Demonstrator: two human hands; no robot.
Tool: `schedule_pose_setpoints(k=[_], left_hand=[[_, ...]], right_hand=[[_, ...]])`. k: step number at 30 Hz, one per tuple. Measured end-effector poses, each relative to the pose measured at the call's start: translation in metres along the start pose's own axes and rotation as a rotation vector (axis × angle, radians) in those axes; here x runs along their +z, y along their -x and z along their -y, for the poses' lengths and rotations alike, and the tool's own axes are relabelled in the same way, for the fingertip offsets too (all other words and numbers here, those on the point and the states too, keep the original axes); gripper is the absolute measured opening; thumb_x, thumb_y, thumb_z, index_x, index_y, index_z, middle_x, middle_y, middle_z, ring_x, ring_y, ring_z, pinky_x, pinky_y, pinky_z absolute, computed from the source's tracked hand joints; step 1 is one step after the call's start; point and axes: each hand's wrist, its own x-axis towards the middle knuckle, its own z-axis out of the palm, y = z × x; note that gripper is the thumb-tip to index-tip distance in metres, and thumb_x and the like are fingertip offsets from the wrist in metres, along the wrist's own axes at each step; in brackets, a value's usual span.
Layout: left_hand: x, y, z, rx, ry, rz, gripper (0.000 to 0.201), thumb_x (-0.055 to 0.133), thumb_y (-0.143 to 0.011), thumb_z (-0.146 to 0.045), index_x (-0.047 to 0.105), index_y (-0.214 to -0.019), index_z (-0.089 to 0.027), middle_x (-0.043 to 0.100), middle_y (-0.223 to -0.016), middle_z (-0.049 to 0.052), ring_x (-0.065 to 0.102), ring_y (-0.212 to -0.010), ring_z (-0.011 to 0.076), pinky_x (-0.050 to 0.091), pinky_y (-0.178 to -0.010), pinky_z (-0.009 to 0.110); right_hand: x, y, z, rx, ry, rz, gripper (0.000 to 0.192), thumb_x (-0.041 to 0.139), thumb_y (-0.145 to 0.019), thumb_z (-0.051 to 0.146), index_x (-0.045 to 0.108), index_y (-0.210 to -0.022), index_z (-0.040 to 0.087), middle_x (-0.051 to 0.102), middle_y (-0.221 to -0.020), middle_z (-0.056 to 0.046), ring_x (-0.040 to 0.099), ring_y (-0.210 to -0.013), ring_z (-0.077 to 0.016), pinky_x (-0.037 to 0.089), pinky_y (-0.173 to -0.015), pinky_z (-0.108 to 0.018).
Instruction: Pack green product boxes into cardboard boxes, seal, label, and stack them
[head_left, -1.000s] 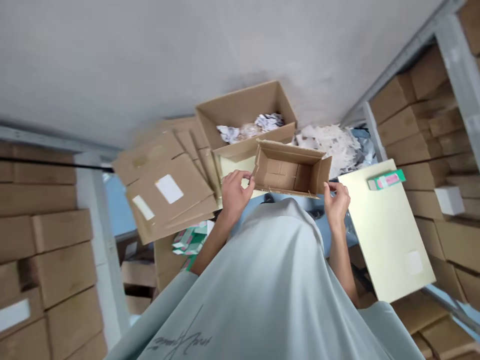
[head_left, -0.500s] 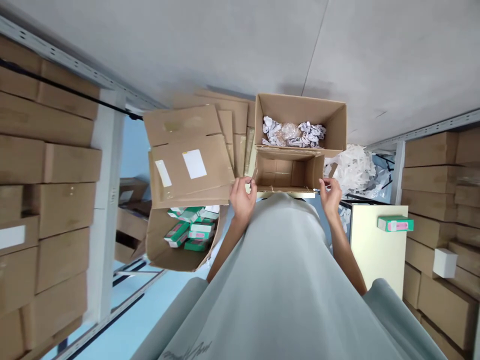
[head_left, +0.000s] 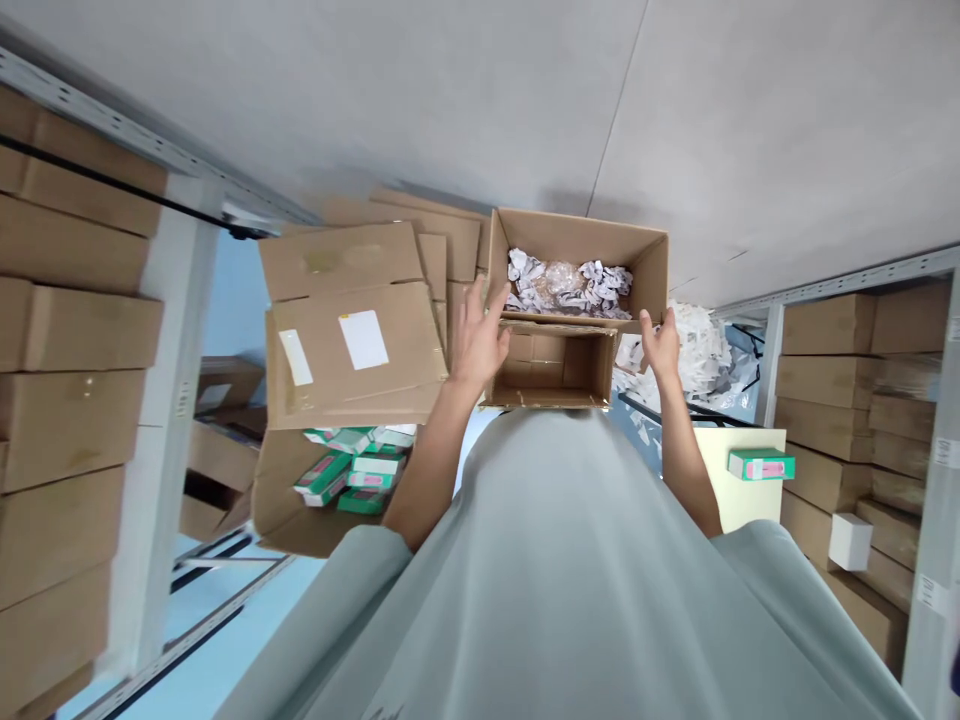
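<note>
No legible text is present. The white labels [head_left: 363,339] on the flattened carton [head_left: 352,350] appear blank. Printing on the green-and-pink packet [head_left: 760,464] and on the shelf-post tags [head_left: 942,452] is too small to read.

I see a pale grey-green shirt [head_left: 570,580] filling the lower half of my view, loose and smooth, with soft folds running down from the chest. Its short sleeves end above the elbows, one at each side, so both forearms are bare. A trace of dark printed script shows at the bottom edge of the cloth, too cut off to read. My left hand [head_left: 474,345] and right hand [head_left: 661,345] are bare: no gloves, rings or watch that I can make out.
</note>
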Motion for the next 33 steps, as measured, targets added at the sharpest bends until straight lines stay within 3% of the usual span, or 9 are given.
schedule_pose_setpoints(k=[3,6,10,14,19,22,25,28,33], left_hand=[[0.009,-0.008,0.003,-0.011,-0.016,0.035,0.074,0.069,-0.098,-0.018,0.054,-0.171,-0.026,0.049,-0.179,0.016,0.034,-0.175,0.0378,0.029,-0.145,0.060],[0.013,-0.008,0.005,-0.040,-0.025,0.020,0.065,0.068,-0.098,-0.018,0.064,-0.163,-0.024,0.066,-0.162,0.015,0.031,-0.175,0.0393,0.028,-0.146,0.061],[0.012,-0.007,0.000,-0.071,-0.026,-0.014,0.052,0.060,-0.102,-0.015,0.071,-0.152,-0.022,0.074,-0.148,0.015,0.033,-0.175,0.0370,0.031,-0.145,0.059],[0.011,-0.006,-0.009,-0.089,-0.007,-0.027,0.043,0.056,-0.105,-0.015,0.074,-0.144,-0.021,0.072,-0.151,0.014,0.033,-0.175,0.0337,0.030,-0.146,0.054],[0.010,-0.005,-0.012,-0.130,0.016,-0.034,0.046,0.050,-0.110,-0.017,0.071,-0.151,-0.019,0.070,-0.156,0.014,0.033,-0.176,0.0300,0.032,-0.146,0.048],[0.010,-0.006,-0.008,-0.158,0.029,-0.041,0.048,0.050,-0.110,-0.016,0.070,-0.154,-0.020,0.070,-0.156,0.014,0.034,-0.175,0.0292,0.033,-0.145,0.047],[0.013,-0.008,-0.005,-0.190,0.050,-0.031,0.051,0.053,-0.108,-0.015,0.069,-0.155,-0.025,0.071,-0.156,0.012,0.039,-0.173,0.0299,0.035,-0.144,0.048],[0.018,-0.009,-0.004,-0.235,0.074,-0.026,0.051,0.052,-0.109,-0.018,0.070,-0.156,-0.026,0.071,-0.155,0.011,0.043,-0.170,0.0323,0.040,-0.141,0.048],[0.021,-0.007,-0.005,-0.234,0.095,-0.037,0.051,0.051,-0.109,-0.018,0.071,-0.156,-0.028,0.072,-0.153,0.010,0.044,-0.170,0.0317,0.043,-0.139,0.046]], right_hand=[[0.010,-0.006,0.004,0.006,0.001,0.087,0.081,0.039,-0.113,0.071,0.052,-0.161,0.007,0.069,-0.155,-0.031,0.066,-0.148,-0.0382,0.054,-0.122,-0.053],[0.010,0.000,0.014,-0.020,0.046,0.054,0.082,0.040,-0.113,0.066,0.049,-0.164,0.002,0.063,-0.162,-0.034,0.062,-0.154,-0.0398,0.050,-0.127,-0.055],[0.004,-0.017,0.053,-0.191,0.170,0.004,0.070,0.045,-0.114,0.053,0.051,-0.167,0.007,0.060,-0.167,-0.029,0.057,-0.157,-0.0392,0.044,-0.133,-0.057],[0.031,-0.072,0.126,-0.410,0.300,0.376,0.052,0.050,-0.116,0.040,0.062,-0.162,0.019,0.077,-0.148,-0.019,0.071,-0.140,-0.0366,0.056,-0.121,-0.050],[0.116,-0.132,0.195,-0.408,0.674,0.747,0.058,0.077,-0.104,0.031,0.069,-0.158,0.013,0.074,-0.153,-0.023,0.072,-0.142,-0.0380,0.058,-0.118,-0.045],[0.157,-0.149,0.198,-0.392,0.783,0.847,0.061,0.083,-0.102,0.031,0.069,-0.157,0.009,0.073,-0.154,-0.025,0.073,-0.140,-0.0363,0.058,-0.117,-0.042],[0.178,-0.156,0.188,-0.431,0.833,0.837,0.075,0.087,-0.098,0.026,0.060,-0.166,0.010,0.071,-0.159,-0.024,0.070,-0.145,-0.0361,0.056,-0.121,-0.044],[0.182,-0.157,0.179,-0.464,0.870,0.811,0.063,0.080,-0.101,0.019,0.065,-0.161,0.011,0.071,-0.157,-0.026,0.069,-0.147,-0.0383,0.056,-0.121,-0.047],[0.167,-0.155,0.171,-0.480,0.891,0.751,0.046,0.069,-0.105,0.017,0.074,-0.150,0.007,0.074,-0.151,-0.029,0.070,-0.145,-0.0392,0.056,-0.122,-0.047]])
